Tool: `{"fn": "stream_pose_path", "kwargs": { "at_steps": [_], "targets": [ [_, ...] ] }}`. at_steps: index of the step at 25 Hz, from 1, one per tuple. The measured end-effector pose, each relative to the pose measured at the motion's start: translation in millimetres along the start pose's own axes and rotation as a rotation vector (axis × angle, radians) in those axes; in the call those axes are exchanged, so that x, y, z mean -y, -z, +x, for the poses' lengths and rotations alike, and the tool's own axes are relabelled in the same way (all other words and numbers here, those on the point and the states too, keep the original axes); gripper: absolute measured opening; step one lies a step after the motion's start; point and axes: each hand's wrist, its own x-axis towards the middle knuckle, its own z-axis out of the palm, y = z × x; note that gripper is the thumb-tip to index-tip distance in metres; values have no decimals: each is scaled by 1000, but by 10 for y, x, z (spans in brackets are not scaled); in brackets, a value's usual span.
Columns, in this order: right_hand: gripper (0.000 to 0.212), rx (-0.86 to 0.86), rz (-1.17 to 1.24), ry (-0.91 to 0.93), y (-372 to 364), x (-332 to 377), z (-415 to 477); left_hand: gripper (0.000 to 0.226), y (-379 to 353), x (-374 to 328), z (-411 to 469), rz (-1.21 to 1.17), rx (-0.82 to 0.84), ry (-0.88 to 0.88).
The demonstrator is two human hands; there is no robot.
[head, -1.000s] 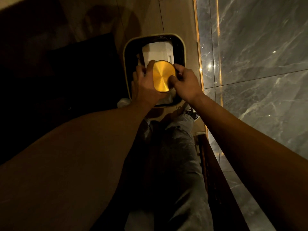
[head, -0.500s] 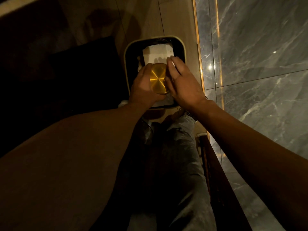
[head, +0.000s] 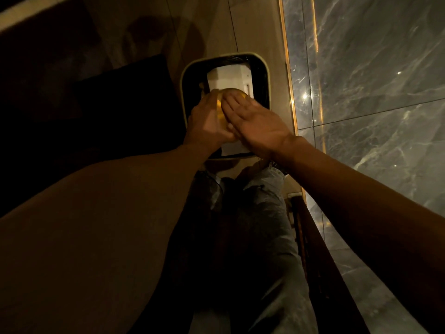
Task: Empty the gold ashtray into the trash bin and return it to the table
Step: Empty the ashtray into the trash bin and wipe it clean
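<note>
Over the near half of the trash bin, both of the person's hands have closed in on the gold ashtray. A second ago its round bottom faced up in plain sight, pinched at the edges; now the right hand has swung across it, fingers straight and flat, palm pressed or patting against the metal, so only a sliver of gold shows past the fingertips. The left hand is wrapped round the ashtray's left side and carries it. It looks upturned over the opening, though with so much covered I can't be sure of the tilt. To my eye this is the knocking-out stage: contents loosened into the bin, the return to the table not yet begun.

Inside the bin, a black liner and a pale sheet of paper lie beneath the hands. Beyond, the bin stands on a tan tiled floor, with a dark rug just beside its left edge and a grey marble wall with a brass strip to the right.
</note>
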Motion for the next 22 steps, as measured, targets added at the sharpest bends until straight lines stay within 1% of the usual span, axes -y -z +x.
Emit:
{"fn": "stream_pose_path", "kwargs": {
  "at_steps": [2, 3, 4, 5, 6, 7, 9, 10, 11, 12, 13, 14, 15, 17, 18, 19, 21, 22],
  "targets": [
    [55, -128, 12, -20, 11, 7, 4, 89, 8, 20, -19, -13, -13, -20],
    [55, -151, 24, -46, 6, 16, 3, 90, 12, 39, -30, -5, -16, -23],
    [55, -90, 32, -49, -5, 7, 6, 91, 13, 57, -46, -1, -12, -21],
    [56, 12, 15, -40, -24, -30, -7, 91, -1, 74, -64, -8, 2, -12],
    [56, 58, 14, -34, -16, -43, -35, 92, -20, 89, -91, -16, 14, 4],
    [55, -1, 21, -24, -5, -46, -32, 93, -35, 89, -108, -17, 14, 17],
    [54, -285, -8, 3, 63, 24, -7, 90, -61, 95, -110, -40, -6, 15],
    [54, -361, -18, -15, 82, 27, 11, 88, -66, 93, -100, -58, -14, 2],
    [54, -343, -24, -21, 73, 21, 24, 86, -63, 80, -82, -61, -15, -8],
    [55, -216, -21, -18, 56, 9, 20, 86, -58, 65, -67, -47, -10, -11],
    [56, -38, -34, -13, 28, -18, 7, 87, -59, 59, -66, -38, 0, -8],
    [57, 96, -20, -8, 32, -33, -19, 88, -67, 61, -80, -47, 9, -3],
    [57, 91, 8, 13, 36, -31, -16, 87, -74, 67, -93, -63, 10, 2],
    [55, -138, 31, 4, 42, 33, -3, 89, -77, 69, -79, -54, 8, -6],
    [55, -182, 31, -25, 40, 60, 10, 90, -75, 81, -69, -36, 9, -9],
    [55, -128, 15, -24, 25, 48, 30, 89, -71, 93, -59, -27, 4, -3],
    [56, 97, -15, -25, -2, 24, -16, 86, -79, 107, -74, -62, 5, 13],
    [56, 55, 28, -13, 4, 36, -18, 86, -87, 112, -96, -75, 1, 20]
  ]
}}
